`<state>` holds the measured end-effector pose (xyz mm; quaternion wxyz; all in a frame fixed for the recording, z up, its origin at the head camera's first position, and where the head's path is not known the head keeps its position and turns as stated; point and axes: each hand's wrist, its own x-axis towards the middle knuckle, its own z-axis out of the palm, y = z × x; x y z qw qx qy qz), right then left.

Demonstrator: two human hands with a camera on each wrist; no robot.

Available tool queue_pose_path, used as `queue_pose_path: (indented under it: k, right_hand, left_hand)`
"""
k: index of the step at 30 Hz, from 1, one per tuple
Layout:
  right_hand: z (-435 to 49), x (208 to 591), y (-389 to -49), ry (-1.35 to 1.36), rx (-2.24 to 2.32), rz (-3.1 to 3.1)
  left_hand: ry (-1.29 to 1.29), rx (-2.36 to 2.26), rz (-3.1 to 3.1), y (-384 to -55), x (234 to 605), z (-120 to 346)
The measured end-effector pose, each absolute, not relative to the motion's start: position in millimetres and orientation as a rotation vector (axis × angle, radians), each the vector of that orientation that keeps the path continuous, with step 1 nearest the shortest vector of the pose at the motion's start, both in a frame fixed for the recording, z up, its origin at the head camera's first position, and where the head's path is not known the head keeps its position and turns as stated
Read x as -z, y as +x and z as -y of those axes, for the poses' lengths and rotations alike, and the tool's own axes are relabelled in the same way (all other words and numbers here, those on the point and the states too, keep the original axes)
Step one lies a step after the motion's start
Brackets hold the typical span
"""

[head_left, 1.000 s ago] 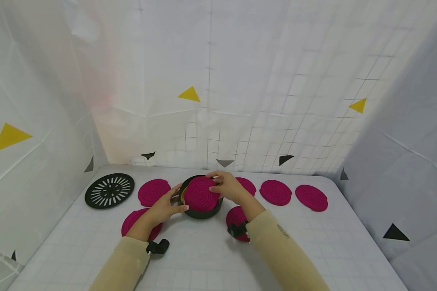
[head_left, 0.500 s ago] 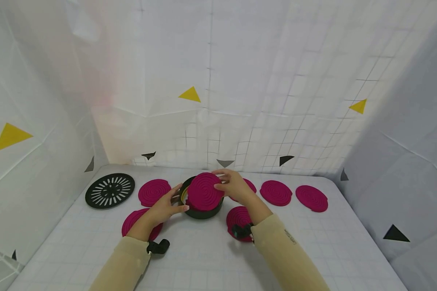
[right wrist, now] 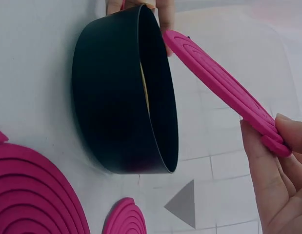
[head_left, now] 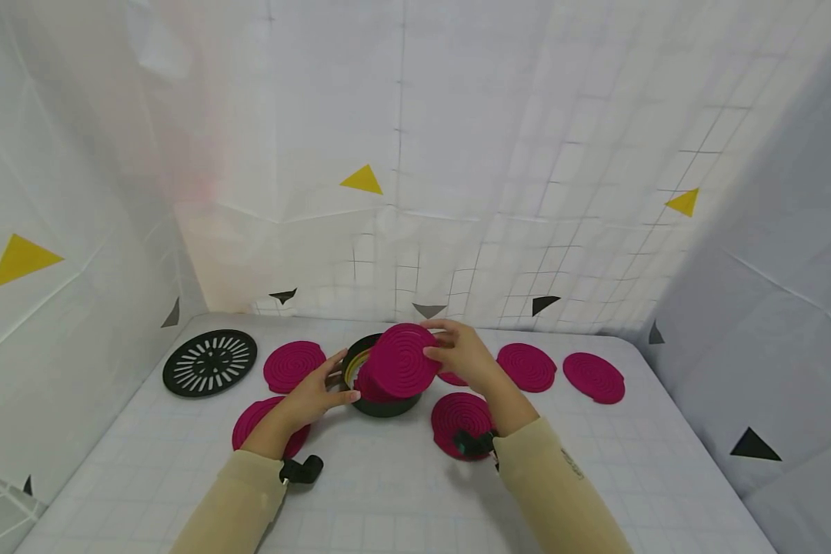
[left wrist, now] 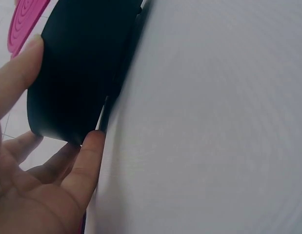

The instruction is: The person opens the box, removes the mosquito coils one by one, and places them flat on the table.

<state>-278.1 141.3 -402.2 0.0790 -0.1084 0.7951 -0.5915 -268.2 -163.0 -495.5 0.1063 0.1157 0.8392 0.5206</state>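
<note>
My right hand (head_left: 465, 358) pinches the edge of a pink spiral mosquito coil (head_left: 405, 360) between thumb and fingers. The coil is tilted, raised over the right side of a round black tin (head_left: 391, 408). Just under it at the lower left shows another pink patch; whether that is a second coil I cannot tell. A yellow ring is visible inside the tin, most of which the coil hides. My left hand (head_left: 315, 396) holds the tin's left side, with the thumb (left wrist: 24, 68) on its wall and the fingers around it. In the right wrist view the held coil (right wrist: 224, 90) slants beside the tin's mouth.
A black slotted lid (head_left: 211, 363) lies at the back left. Pink coils lie flat on the white table: two on the left, one (head_left: 294, 366) behind the other, and several to the right, including a near one (head_left: 460, 423) under the right wrist. White sheet walls enclose the table.
My right hand has moved right and slightly up with the coil, uncovering more of the tin's left interior and its yellow ring. The left hand and the tin stay put.
</note>
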Motion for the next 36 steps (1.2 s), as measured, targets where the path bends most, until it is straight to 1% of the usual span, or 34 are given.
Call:
queue_pose_path:
  k: [9,16,26,36]
  right_hand:
    - [-160,396,-263,-0.288,1.765,-2.393]
    - [-178,403,-261,-0.312,1.815,-2.351]
    - [-201,399,-251,-0.298,1.885,-2.310]
    - [-237,403,-237,-0.266,1.891,-2.361]
  left_hand:
    - [0.347,-1.520,-2.479,-268,496,163]
    - [0.330,-1.520,-2.473,-268,495,163]
    - [0.311,-1.536,-2.447,-267,493,163]
    - [0.313,-1.531,-2.452,-267,494,164]
